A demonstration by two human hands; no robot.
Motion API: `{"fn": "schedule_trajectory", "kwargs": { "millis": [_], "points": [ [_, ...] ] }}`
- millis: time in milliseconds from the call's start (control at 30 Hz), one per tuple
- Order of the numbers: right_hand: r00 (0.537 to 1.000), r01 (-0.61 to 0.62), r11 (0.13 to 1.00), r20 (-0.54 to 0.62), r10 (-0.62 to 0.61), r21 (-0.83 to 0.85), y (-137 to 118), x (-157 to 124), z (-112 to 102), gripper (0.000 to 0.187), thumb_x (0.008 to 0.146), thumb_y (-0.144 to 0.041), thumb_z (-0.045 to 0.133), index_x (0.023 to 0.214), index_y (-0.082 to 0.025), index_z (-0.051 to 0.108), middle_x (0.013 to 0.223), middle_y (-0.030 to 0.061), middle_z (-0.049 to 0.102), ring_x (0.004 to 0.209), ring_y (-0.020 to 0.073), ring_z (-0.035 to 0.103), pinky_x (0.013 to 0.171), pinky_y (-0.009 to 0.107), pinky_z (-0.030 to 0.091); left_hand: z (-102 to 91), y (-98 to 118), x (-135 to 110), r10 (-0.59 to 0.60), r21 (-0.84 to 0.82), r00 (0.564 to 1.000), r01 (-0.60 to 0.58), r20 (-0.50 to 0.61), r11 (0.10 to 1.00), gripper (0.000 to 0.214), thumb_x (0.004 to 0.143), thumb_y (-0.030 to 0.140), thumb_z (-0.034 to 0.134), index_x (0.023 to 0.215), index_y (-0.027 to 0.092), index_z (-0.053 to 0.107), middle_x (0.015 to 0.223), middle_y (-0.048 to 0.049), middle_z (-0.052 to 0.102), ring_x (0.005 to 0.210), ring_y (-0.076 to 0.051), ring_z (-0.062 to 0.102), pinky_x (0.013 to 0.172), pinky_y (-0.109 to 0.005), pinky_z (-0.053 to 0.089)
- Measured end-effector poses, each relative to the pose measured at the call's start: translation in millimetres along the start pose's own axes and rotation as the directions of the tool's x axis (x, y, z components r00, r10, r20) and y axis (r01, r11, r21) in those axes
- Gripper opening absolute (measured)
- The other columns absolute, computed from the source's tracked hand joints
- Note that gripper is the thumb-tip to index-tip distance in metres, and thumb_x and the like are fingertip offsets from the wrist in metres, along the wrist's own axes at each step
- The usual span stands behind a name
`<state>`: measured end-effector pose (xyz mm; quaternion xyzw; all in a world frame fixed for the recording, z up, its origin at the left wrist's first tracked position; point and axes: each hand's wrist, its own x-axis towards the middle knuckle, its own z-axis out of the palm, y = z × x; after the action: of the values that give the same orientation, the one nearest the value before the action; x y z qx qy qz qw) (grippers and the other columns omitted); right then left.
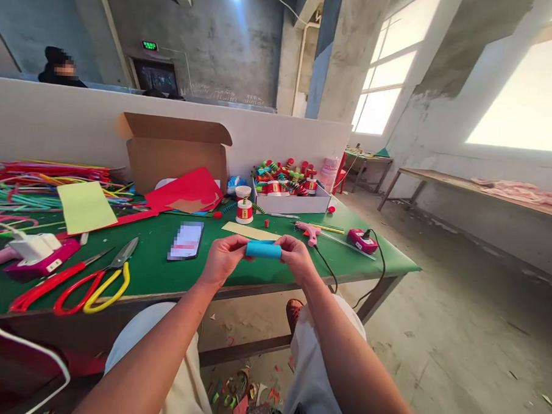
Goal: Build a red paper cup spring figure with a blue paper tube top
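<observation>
Between my two hands, a blue strip of paper point(264, 250) is curled into a small roll, held level just above the table's front edge. My left hand point(224, 256) pinches its left end, and my right hand point(295, 255) pinches its right end. Right behind the roll, a pale yellow paper strip point(245, 230) lies on the green tabletop. A little farther back stands a small paper-cup figure point(244, 212) with a red band and coiled green arms. To the right of my right hand rests a pink glue gun point(309, 231).
Scissors with red and yellow handles point(103, 282) and a phone point(185, 241) lie to the left. A white box point(294, 203) full of finished figures stands behind, beside an open cardboard box point(177, 157). A purple power socket point(363, 241) with a black cord sits right.
</observation>
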<state>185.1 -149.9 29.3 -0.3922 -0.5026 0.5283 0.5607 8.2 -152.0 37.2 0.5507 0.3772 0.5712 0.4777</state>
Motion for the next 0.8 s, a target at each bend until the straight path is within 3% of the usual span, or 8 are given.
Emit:
{"fn": "schedule_trajectory", "kwargs": {
  "millis": [167, 433, 633, 733, 800],
  "points": [
    [0.995, -0.081, 0.981, -0.039, 0.089, 0.175, -1.7, -1.9, 0.5, 0.028, 0.052, -0.031, 0.078, 0.072, -0.019, 0.063, 0.058, -0.0056, 0.054, 0.049, 0.0055, 0.04, 0.05, 0.02, 0.027, -1.8, -2.1, -1.6, 0.135, 0.057, 0.988, -0.13, -0.076, 0.99, 0.016, 0.061, 0.034, 0.074, 0.067, 0.019, 0.073, 0.056, 0.0012, 0.068, 0.053, -0.015, 0.062, 0.056, -0.025, 0.049],
    [1.0, 0.0, 0.999, -0.008, 0.001, 0.041, -2.1, -3.2, -3.4, 0.028, 0.058, -0.041, 0.079, 0.07, -0.016, 0.075, 0.053, -0.0032, 0.053, 0.052, 0.0067, 0.038, 0.053, 0.024, 0.027, -0.2, -10.1, -2.5, 0.125, 0.01, 0.991, -0.125, -0.054, 0.992, 0.018, 0.062, 0.034, 0.075, 0.069, 0.018, 0.074, 0.058, -0.0004, 0.069, 0.059, -0.019, 0.065, 0.058, -0.028, 0.05],
    [0.998, 0.064, 0.998, 0.012, -0.064, -0.027, -0.9, -2.4, -5.3, 0.019, 0.06, -0.035, 0.074, 0.066, -0.017, 0.075, 0.058, -0.0015, 0.059, 0.053, 0.0079, 0.04, 0.056, 0.026, 0.033, 2.5, -11.9, -0.8, -0.017, -0.085, 0.999, 0.02, 0.044, 0.996, 0.036, 0.058, 0.029, 0.076, 0.092, 0.015, 0.075, 0.08, -0.007, 0.075, 0.083, -0.024, 0.069, 0.076, -0.034, 0.053],
    [0.998, 0.064, 0.997, 0.028, -0.063, -0.038, -0.2, -2.9, -4.4, 0.016, 0.06, -0.032, 0.072, 0.065, -0.017, 0.075, 0.06, -0.0005, 0.062, 0.055, 0.0089, 0.043, 0.057, 0.026, 0.036, 2.9, -12.8, -0.9, -0.115, -0.102, 0.989, 0.125, 0.095, 0.987, 0.037, 0.055, 0.027, 0.075, 0.09, 0.014, 0.076, 0.078, -0.0072, 0.075, 0.086, -0.025, 0.068, 0.079, -0.035, 0.052],
    [0.997, 0.062, 0.997, 0.037, -0.061, -0.042, 0.0, -3.2, -3.9, 0.014, 0.06, -0.03, 0.071, 0.065, -0.018, 0.075, 0.061, -0.0001, 0.063, 0.056, 0.0094, 0.044, 0.057, 0.026, 0.036, 2.2, -13.8, -1.2, -0.123, -0.081, 0.988, 0.131, 0.096, 0.988, 0.031, 0.055, 0.026, 0.073, 0.084, 0.015, 0.077, 0.074, -0.0062, 0.074, 0.085, -0.025, 0.067, 0.079, -0.034, 0.05]
  ]
}}
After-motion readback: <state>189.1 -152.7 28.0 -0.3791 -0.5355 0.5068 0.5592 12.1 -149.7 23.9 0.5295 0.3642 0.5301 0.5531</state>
